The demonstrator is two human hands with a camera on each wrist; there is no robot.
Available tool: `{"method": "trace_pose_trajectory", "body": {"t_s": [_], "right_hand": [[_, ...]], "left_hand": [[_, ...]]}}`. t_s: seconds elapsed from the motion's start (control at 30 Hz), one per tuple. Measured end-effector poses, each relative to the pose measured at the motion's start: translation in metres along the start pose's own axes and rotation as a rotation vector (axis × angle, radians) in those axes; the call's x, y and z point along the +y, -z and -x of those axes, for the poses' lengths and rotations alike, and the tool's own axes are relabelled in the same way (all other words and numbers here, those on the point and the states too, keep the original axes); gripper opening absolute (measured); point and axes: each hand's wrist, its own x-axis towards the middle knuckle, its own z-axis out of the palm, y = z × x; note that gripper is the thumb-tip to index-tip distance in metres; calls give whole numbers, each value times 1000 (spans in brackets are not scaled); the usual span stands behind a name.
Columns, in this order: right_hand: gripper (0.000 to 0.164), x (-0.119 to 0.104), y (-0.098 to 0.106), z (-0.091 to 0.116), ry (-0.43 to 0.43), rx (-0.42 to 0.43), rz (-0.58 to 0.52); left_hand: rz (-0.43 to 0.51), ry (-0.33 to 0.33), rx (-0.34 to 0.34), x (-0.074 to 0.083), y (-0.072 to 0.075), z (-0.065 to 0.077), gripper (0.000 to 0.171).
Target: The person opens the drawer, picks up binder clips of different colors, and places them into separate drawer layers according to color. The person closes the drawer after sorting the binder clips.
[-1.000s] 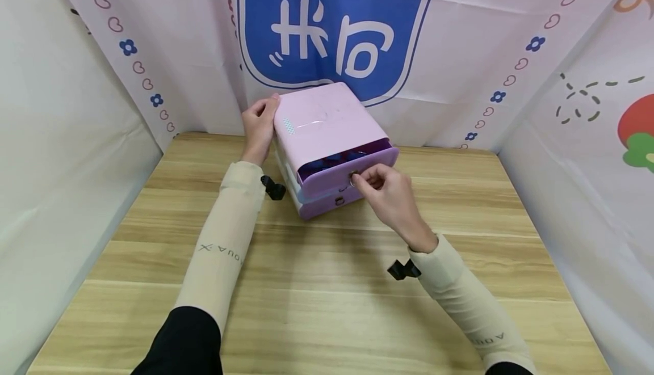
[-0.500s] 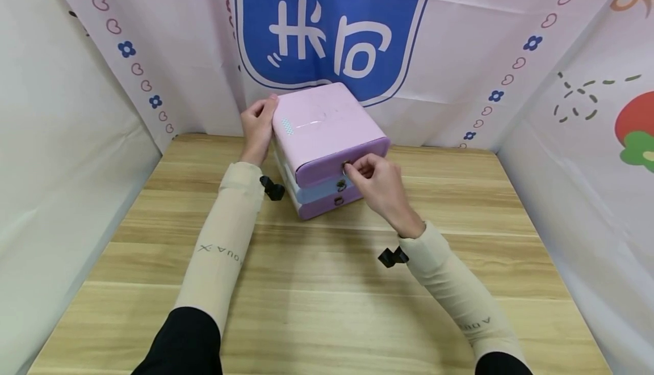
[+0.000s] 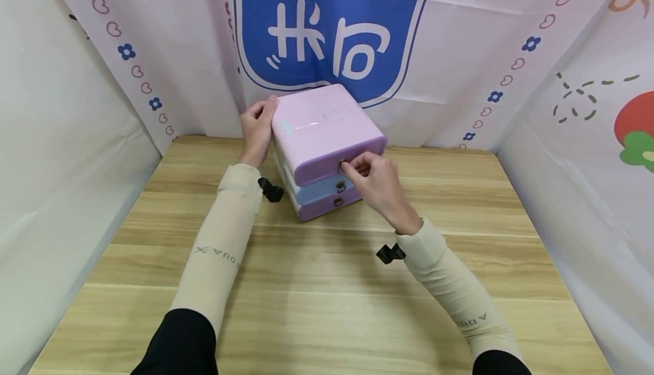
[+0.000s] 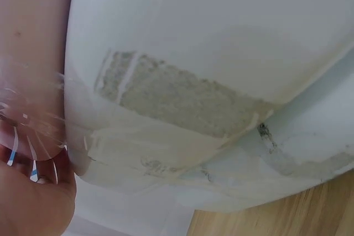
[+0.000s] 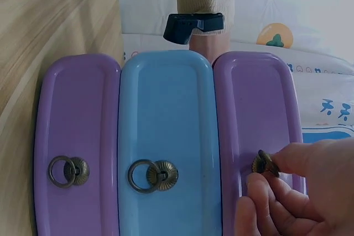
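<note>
A small three-tier drawer box (image 3: 327,125) with a pink top stands at the back of the wooden table, set at an angle. Its top drawer (image 5: 257,103) is purple, the middle drawer (image 5: 168,92) light blue and the bottom drawer (image 5: 77,109) purple. All three fronts are flush, each with a bronze ring pull. My right hand (image 3: 377,185) pinches the top drawer's ring pull (image 5: 263,164) between thumb and fingers. At the back left corner my left hand (image 3: 257,131) grips the box, its fingers bent round the edge; the left wrist view shows the box's pale side (image 4: 193,59) with worn tape.
The wooden table (image 3: 317,307) spreads in front of the box. Behind it hangs a white cloth backdrop (image 3: 439,63) with a blue sign, close to the box's rear. White side walls (image 3: 61,137) flank the table. Black wrist cameras (image 3: 271,190) sit on both sleeves.
The top drawer, part way out with dark blue contents showing a second ago, has slid fully in. My right hand moved back and left with its ring pull. My left hand stayed put.
</note>
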Motion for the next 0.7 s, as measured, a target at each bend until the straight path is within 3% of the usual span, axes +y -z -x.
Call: {"method": "trace_pose_trajectory", "body": {"t_s": [0.23, 0.43, 0.57, 0.7], "right_hand": [[23, 6, 5, 1, 57, -40, 67], [21, 15, 19, 10, 86, -48, 126], [25, 23, 31, 21, 47, -92, 223], [51, 34, 45, 34, -45, -183, 406]], "left_hand": [[-139, -59, -19, 0, 5, -2, 39], [-271, -45, -83, -3, 16, 4, 43], [-497, -68, -170, -8, 32, 13, 55], [-799, -115, -350, -13, 47, 20, 65]]}}
